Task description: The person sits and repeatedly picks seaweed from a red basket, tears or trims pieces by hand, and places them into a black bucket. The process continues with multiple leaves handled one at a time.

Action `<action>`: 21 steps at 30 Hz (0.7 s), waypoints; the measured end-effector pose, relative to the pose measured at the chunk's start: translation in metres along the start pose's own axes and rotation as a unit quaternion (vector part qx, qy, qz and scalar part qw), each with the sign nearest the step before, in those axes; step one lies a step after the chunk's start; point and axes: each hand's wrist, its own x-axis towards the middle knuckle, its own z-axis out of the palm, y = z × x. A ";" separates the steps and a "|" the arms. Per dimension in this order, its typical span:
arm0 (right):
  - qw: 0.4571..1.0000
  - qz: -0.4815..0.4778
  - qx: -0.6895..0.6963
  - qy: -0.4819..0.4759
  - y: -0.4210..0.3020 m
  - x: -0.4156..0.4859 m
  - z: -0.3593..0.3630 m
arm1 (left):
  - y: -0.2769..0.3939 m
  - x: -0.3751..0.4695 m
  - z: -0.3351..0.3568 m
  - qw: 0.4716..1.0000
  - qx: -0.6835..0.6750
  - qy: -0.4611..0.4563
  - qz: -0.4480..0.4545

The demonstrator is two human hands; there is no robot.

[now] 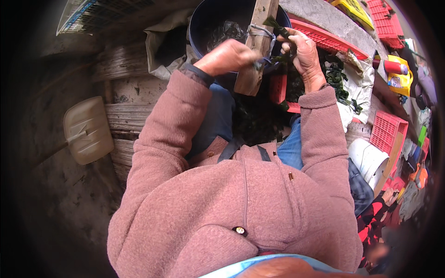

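Note:
In my right hand [301,52] a dark green leafy strip [274,25], which looks like seaweed, is pinched between the fingers. My left hand [233,57] is curled over the lower part of a wooden plank [260,38], and its fingertips are blurred. Whether it holds anything I cannot tell. Pale cord [260,32] is wound around the plank, between my hands. The plank lies across a dark blue tub [196,38] with a dark, shiny mass [227,34] inside. More dark green strips [335,74] lie by my right forearm, partly on white sacking [363,88].
A red plastic crate [328,38] stands beyond my right hand. At left lies a beige shovel blade [88,130]. A white bucket [366,161] and another red crate [387,132] are at right, near a person in red and black [373,212]. A pale sack [158,57] adjoins the tub.

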 end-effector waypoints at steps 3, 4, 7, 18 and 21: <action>0.998 0.024 -0.004 -0.064 -0.015 -0.012 0.015 | 0.019 -0.009 0.021 0.992 0.081 -0.053 0.082; 0.997 0.030 -0.035 -0.070 -0.020 -0.017 0.021 | 0.024 -0.010 0.021 0.993 0.093 -0.017 0.067; 0.979 0.005 -0.172 -0.110 -0.023 -0.031 0.041 | 0.033 -0.009 0.025 0.993 -0.092 0.062 0.034; 0.941 -0.008 -0.323 -0.100 -0.002 -0.007 0.031 | 0.014 -0.002 0.006 0.937 -0.250 0.244 -0.023; 0.944 -0.038 -0.316 -0.089 0.008 0.003 0.029 | 0.004 0.002 -0.004 0.942 -0.251 0.221 -0.011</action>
